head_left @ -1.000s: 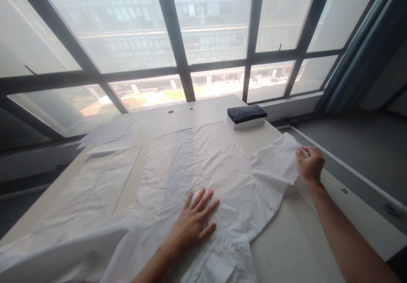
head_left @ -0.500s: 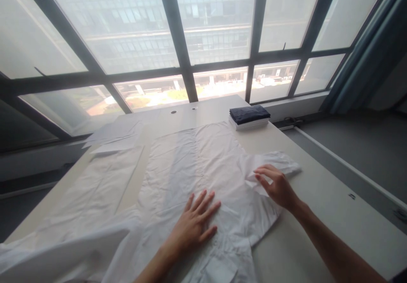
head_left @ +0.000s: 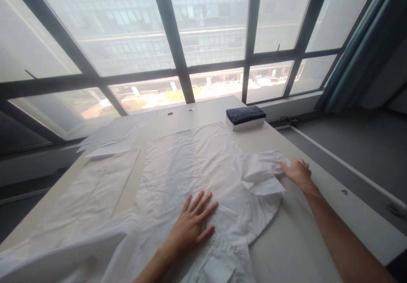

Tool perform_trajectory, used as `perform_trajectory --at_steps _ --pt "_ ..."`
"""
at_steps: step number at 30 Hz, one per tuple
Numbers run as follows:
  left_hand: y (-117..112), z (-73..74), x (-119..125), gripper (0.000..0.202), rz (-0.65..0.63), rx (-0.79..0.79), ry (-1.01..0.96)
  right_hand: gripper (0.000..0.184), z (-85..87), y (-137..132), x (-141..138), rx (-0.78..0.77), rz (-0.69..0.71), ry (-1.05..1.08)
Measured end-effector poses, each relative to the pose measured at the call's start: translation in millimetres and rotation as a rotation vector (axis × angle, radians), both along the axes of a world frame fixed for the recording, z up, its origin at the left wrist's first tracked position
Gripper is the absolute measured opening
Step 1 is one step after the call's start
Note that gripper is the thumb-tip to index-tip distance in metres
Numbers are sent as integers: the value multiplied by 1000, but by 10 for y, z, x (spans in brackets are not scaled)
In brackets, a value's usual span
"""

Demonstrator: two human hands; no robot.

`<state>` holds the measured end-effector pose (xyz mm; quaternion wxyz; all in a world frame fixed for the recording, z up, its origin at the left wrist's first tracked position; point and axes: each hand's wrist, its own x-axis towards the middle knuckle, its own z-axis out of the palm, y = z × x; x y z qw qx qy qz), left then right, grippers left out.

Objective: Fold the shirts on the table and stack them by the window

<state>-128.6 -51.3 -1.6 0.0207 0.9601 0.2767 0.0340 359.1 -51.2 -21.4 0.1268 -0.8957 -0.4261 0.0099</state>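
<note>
A wrinkled white garment (head_left: pixel 178 160), which looks like a shirt, is spread over the table with a seam down its middle. Flat on its near part lies my left hand (head_left: pixel 194 220), fingers spread and holding nothing. At the right, a white sleeve (head_left: pixel 259 166) is folded back across the cloth, with a loose flap beside it. My right hand (head_left: pixel 297 172) has its fingers closed on the outer end of this sleeve, close to the table's right edge. Some of its fingertips are hidden.
More white cloth (head_left: pixel 82 194) covers the left side of the table (head_left: pixel 318 232). White sheets (head_left: pixel 108 136) lie at the back left. A folded stack topped with dark cloth (head_left: pixel 246 115) sits at the back right. Windows rise behind; a blue curtain (head_left: pixel 356 49) hangs right.
My right hand has moved outward to the right and closed on the sleeve's end. The sleeve flap beside it now lies more exposed. My left hand stays flat on the cloth.
</note>
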Motion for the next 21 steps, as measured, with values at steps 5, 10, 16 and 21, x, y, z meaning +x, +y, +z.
perform_trajectory --at_steps 5,10,16,21 --pt "3 2 -1 66 7 -15 -10 49 -12 36 -15 42 13 83" --pt "4 1 9 66 3 -14 -47 17 31 66 -87 295 37 312" --pt "-97 187 109 59 153 -28 -248 17 100 77 -259 457 7 529" --pt "-136 492 369 54 154 -165 -448 40 263 43 -414 601 37 793"
